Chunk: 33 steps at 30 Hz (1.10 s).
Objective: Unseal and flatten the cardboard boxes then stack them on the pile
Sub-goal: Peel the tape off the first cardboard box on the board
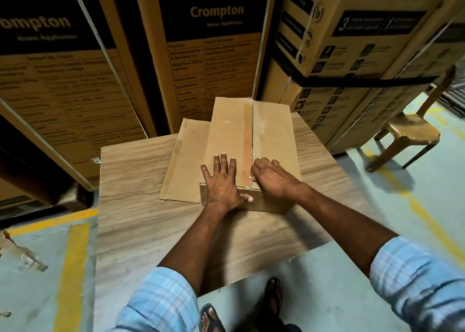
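A brown cardboard box (234, 130) stands on the wooden table (141, 221), its top seam covered by clear tape (247, 140). My left hand (221, 180) lies flat on the box's top left flap, fingers spread, thumb over the near edge. My right hand (271, 175) sits at the near end of the seam with fingers curled, pinching the tape end there. A flattened cardboard sheet (181, 165) lies on the table to the left, partly under the box.
Tall Crompton appliance cartons (214, 55) stand close behind the table and to the left and right. A brown plastic chair (407, 130) stands at the right. Yellow floor lines (73, 268) run beside the table. Torn tape scraps (27, 258) lie on the floor at left.
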Motion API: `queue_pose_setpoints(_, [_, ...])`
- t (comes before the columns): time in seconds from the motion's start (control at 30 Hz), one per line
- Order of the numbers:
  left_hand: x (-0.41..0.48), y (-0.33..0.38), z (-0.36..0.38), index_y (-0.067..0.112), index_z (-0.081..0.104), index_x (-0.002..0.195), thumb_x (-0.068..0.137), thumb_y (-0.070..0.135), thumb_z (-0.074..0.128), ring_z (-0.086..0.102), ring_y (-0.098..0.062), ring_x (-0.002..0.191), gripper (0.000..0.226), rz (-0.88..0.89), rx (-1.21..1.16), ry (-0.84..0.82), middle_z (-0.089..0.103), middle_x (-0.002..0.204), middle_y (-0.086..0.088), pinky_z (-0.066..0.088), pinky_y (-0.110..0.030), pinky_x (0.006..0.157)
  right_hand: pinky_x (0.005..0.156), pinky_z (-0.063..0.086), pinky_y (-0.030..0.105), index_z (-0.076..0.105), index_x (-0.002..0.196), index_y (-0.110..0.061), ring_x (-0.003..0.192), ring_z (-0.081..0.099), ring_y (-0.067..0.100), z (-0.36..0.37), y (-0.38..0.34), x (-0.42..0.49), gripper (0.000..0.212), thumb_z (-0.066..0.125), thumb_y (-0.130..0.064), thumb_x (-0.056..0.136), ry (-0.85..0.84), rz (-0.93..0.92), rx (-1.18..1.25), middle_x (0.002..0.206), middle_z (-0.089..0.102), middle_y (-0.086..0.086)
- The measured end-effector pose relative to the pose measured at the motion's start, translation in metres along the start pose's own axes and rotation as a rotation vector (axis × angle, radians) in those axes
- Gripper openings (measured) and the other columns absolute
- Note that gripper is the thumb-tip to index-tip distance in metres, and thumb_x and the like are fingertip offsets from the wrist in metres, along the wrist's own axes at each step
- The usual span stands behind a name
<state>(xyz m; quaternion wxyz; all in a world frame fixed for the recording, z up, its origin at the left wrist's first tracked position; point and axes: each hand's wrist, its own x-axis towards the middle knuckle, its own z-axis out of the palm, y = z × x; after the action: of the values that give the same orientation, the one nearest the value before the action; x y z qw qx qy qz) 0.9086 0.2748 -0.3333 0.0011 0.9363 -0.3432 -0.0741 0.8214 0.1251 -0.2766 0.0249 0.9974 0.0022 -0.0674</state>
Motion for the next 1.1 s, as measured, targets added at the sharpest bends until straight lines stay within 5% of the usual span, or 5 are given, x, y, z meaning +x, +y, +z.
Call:
queue_pose_setpoints(0.13, [0.003,0.004,-0.005,0.017,0.001,0.163,0.067,0.092,0.057,0.003,-0.038,0.155,0.134,0.022,0.061,0.022,0.001,0.169,-0.016,0.016,-0.069,0.116,0.093,0.039,0.044,0.057,0.122,-0.010,0.110,0.050,0.031,0.020,-0.028,-0.030,0.033,0.037,-0.022,0.098,0.160,0.099,-0.002,0.118,0.053,0.013])
queue_pose_setpoints(0.3, [0.006,0.002,-0.010,0.021,0.002,0.162,0.063,0.092,0.059,0.013,-0.037,0.152,0.135,0.039,0.115,0.020,0.008,0.167,-0.014,0.024,-0.065,0.113,0.078,0.045,0.041,0.062,0.101,-0.012,0.086,0.054,0.027,0.068,-0.060,-0.055,0.009,0.067,-0.012,0.093,0.450,0.345,0.084,0.096,0.056,0.009])
queue_pose_setpoints(0.47, [0.001,-0.001,-0.006,0.023,0.004,0.162,0.064,0.090,0.061,0.017,-0.037,0.150,0.131,0.052,0.102,0.063,0.010,0.166,-0.014,0.028,-0.061,0.111,0.075,0.042,0.043,0.062,0.097,-0.010,0.080,0.051,0.029,0.091,-0.078,-0.053,0.013,0.054,-0.020,0.103,0.633,0.373,0.057,0.089,0.055,0.012])
queue_pose_setpoints(0.93, [0.004,-0.006,-0.007,0.027,0.003,0.162,0.056,0.098,0.058,0.024,-0.038,0.147,0.140,0.085,0.104,0.063,0.012,0.166,-0.016,0.030,-0.053,0.108,0.067,0.041,0.043,0.060,0.085,-0.013,0.071,0.047,0.028,0.131,-0.090,-0.071,0.013,0.070,-0.012,0.093,0.657,0.280,0.029,0.080,0.049,0.008])
queue_pose_setpoints(1.1, [0.006,-0.014,-0.020,0.032,-0.010,0.162,0.056,0.072,0.084,0.000,-0.042,0.154,0.147,0.168,0.055,-0.116,-0.012,0.168,-0.018,0.018,-0.056,0.118,0.071,0.043,0.042,0.068,0.110,-0.013,0.076,0.053,0.029,0.141,-0.089,-0.063,0.021,0.074,-0.015,0.090,0.599,0.376,0.077,0.086,0.055,0.007])
